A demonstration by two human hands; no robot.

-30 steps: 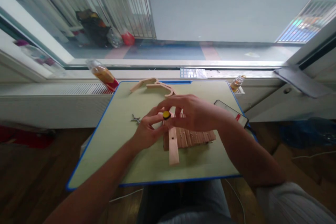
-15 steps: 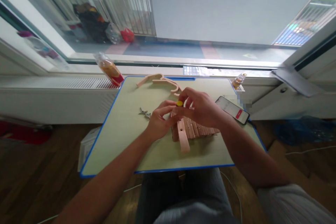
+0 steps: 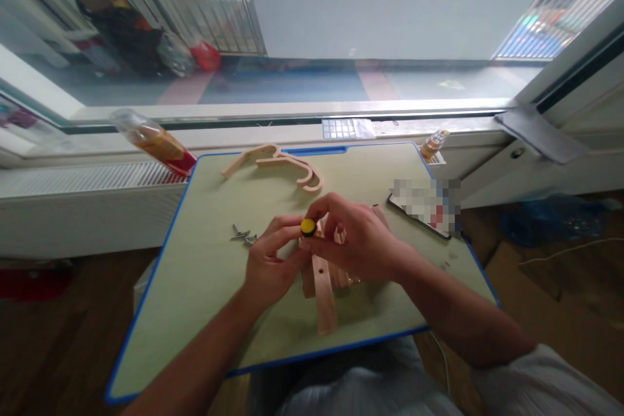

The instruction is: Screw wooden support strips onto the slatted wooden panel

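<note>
A round knob (image 3: 309,227) with a yellow top and black sides, like the end of a screwdriver handle, stands over the wooden pieces. My right hand (image 3: 358,240) pinches it between thumb and fingers; whatever lies below it is hidden. From the other side, my left hand (image 3: 273,266) is closed at the upper end of a pale wooden strip (image 3: 325,305), its fingertips near the knob. The strip has a dark hole and points toward me. Beneath it lies a slatted wooden piece (image 3: 309,281), largely covered by my right hand.
Curved wooden hooks (image 3: 312,172) lie at the table's back. Several metal screws (image 3: 244,236) rest left of my hands. A phone (image 3: 419,211), partly blurred out, lies on the right. Bottles (image 3: 163,146) stand beyond the blue-edged table (image 3: 195,312), below the window.
My view has shifted, so the table and hands appear lower and further left. More of the knob's black side shows. Both hands stay together at the wooden strip.
</note>
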